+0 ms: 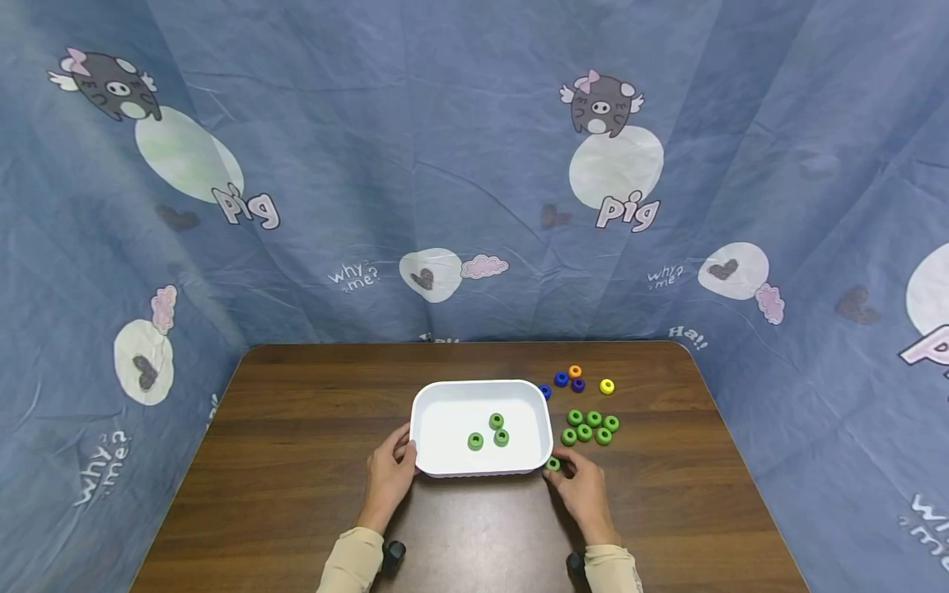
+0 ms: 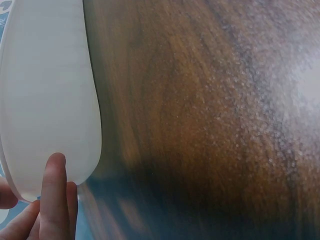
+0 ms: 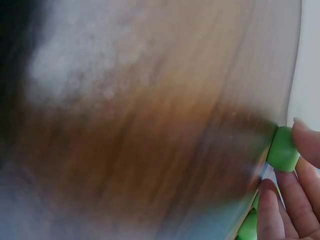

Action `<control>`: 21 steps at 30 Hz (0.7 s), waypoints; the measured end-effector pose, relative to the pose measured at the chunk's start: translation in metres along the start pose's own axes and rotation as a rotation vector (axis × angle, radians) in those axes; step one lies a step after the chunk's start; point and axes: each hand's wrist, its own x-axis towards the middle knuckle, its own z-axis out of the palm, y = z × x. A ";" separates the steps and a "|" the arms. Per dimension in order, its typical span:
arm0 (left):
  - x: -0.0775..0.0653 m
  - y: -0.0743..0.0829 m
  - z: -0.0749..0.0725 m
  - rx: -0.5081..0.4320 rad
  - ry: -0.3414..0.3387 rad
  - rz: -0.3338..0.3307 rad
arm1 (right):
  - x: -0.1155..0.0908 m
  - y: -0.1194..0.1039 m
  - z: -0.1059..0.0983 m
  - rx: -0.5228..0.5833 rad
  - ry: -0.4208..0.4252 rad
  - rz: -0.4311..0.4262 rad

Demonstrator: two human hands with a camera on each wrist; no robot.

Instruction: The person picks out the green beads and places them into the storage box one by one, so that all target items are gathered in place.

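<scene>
A white rectangular tray (image 1: pixel 437 403) stands on the table with 3 green ring beads (image 1: pixel 475 441) inside. My left hand (image 1: pixel 390 476) holds its near left corner, one finger lying along the tray's outer wall (image 2: pixel 55 110) in the left wrist view. Just outside the near right corner, my right hand (image 1: pixel 582 492) pinches a green ring bead (image 1: pixel 552 464) between thumb and finger. The right wrist view shows that pinched bead (image 3: pixel 283 149) close up, beside the tray's pale wall. Several more green ring beads (image 1: pixel 584 432) lie in a cluster beyond the right hand.
Behind the green cluster are blue ring beads (image 1: pixel 561 379), an orange one (image 1: pixel 575 371) and a yellow one (image 1: pixel 607 386). The brown wooden table (image 1: pixel 296 461) ends at a blue patterned curtain (image 1: pixel 489 181) at the back and sides.
</scene>
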 end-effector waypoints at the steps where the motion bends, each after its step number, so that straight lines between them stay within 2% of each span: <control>1: 0.000 0.000 0.000 -0.001 -0.002 0.000 | 0.000 0.000 0.000 -0.002 0.000 -0.003; 21: -0.001 -0.001 -0.001 -0.006 -0.001 0.009 | -0.003 -0.003 -0.001 -0.016 0.008 0.003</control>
